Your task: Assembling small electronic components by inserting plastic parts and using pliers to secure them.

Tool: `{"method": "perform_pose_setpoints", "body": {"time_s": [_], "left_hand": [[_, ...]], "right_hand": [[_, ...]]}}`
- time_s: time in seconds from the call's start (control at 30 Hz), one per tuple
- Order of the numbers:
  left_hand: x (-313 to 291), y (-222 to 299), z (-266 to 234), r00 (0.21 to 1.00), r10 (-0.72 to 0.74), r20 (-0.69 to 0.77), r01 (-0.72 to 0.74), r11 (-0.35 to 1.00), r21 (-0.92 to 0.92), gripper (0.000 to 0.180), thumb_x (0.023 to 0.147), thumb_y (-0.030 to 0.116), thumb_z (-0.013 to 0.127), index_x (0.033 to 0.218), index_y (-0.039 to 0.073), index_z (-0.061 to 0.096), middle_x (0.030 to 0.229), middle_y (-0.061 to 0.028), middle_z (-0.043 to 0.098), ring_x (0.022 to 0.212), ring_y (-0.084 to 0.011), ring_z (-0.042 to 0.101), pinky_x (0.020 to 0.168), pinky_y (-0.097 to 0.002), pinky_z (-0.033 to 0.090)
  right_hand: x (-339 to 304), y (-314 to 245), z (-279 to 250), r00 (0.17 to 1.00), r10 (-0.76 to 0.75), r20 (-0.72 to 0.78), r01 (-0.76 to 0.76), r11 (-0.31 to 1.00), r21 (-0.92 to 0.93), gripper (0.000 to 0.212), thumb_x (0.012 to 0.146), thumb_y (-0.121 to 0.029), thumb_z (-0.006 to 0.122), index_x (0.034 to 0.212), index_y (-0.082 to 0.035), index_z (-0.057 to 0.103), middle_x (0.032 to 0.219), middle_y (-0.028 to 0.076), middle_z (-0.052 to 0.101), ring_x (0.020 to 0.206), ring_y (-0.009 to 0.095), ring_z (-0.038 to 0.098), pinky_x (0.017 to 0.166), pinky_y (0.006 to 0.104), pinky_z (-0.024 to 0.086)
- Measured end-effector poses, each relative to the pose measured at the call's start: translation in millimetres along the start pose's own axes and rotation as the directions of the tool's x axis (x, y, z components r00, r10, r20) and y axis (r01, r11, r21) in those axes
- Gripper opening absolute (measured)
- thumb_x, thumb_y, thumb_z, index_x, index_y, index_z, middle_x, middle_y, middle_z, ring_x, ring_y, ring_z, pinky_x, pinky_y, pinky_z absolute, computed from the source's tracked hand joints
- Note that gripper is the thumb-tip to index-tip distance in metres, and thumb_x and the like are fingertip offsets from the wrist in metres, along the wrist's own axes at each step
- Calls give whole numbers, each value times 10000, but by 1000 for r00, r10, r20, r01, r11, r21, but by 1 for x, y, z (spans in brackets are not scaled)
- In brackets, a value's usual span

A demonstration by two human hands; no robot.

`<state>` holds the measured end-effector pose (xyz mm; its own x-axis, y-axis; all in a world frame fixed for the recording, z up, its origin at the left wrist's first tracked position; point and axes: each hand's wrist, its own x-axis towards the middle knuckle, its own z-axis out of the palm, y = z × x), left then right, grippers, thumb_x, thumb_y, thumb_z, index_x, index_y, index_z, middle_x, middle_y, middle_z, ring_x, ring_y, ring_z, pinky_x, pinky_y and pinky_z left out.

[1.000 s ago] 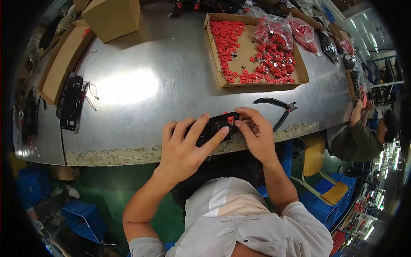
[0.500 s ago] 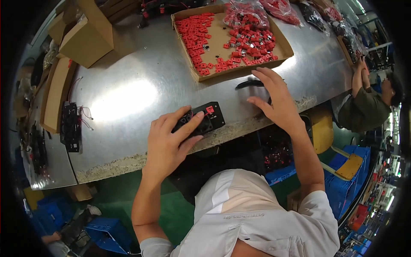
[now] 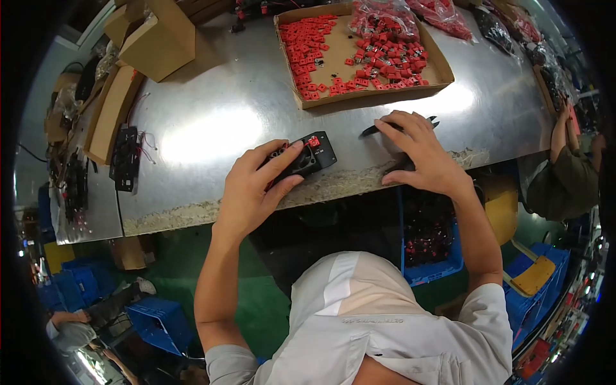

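My left hand (image 3: 251,183) is closed on a black panel (image 3: 326,154) with round openings, close to the table's front edge. A small red square piece (image 3: 314,141) sits near the panel's right end, beside my index fingertip. My fingers and palm cover the panel's left part. My right hand (image 3: 420,154) hovers to the right, fingers bent and thumb apart. Under its fingers lies a black hand tool (image 3: 369,130), perhaps pliers, mostly hidden by the hand. I see no grip on it.
A shallow cardboard tray (image 3: 378,95) of red parts stands at the back. Another black panel with wires (image 3: 124,159) lies on the left, near cardboard boxes (image 3: 157,48). Below the table edge is a blue crate (image 3: 420,280). Another person (image 3: 561,183) works at the far right.
The whole view has shifted a little. My right hand has come over the black tool, its thumb now lower and farther from the fingers. My left hand keeps hold of the panel.
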<state>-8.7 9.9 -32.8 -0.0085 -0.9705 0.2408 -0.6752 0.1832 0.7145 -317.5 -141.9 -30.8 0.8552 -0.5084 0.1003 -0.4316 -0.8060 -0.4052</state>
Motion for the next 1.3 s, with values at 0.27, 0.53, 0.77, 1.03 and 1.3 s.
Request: {"method": "perform_pose_setpoints", "body": {"time_s": [0.27,0.53,0.77,1.03,1.3], "left_hand": [[0,1,12,984,176,6,-168,928,333,661,686,186,864,1315,208,665,1294,-99,618,1032,-308,604,881,-400,509],[-3,1,17,962,272,-22,-236,869,435,651,670,190,861,1294,227,677,1329,-78,610,1090,-300,588,944,-422,471],[-1,-4,18,972,228,-47,-201,924,327,624,708,214,843,1306,241,666,1287,-77,626,1084,-294,602,936,-422,473],[-6,0,10,996,-28,-85,13,986,-166,598,790,78,817,1355,57,621,1277,-121,663,1138,-239,630,983,-338,489],[-54,62,53,950,-276,-144,149,810,-567,675,792,34,818,1406,-18,545,1368,-127,605,1241,-188,572,1063,-320,433]], "right_hand": [[-2,-7,3,998,-63,22,64,996,-61,939,709,-544,817,1470,-125,459,1376,148,435,1340,373,388,1173,560,224],[-5,-6,11,997,-60,-47,57,996,-62,917,719,-552,804,1468,-149,462,1417,151,429,1354,377,389,1177,560,220],[-3,-5,21,988,10,-154,-16,999,-41,949,673,-548,834,1444,-110,499,1444,135,452,1347,364,410,1154,515,266],[-6,-11,22,906,-78,-416,64,997,-47,854,668,-413,880,1391,-93,555,1446,126,491,1322,358,457,1129,495,335],[-9,-86,50,930,277,-240,126,371,920,290,931,23,664,1218,23,619,1109,72,667,1016,129,659,895,249,523]]}}
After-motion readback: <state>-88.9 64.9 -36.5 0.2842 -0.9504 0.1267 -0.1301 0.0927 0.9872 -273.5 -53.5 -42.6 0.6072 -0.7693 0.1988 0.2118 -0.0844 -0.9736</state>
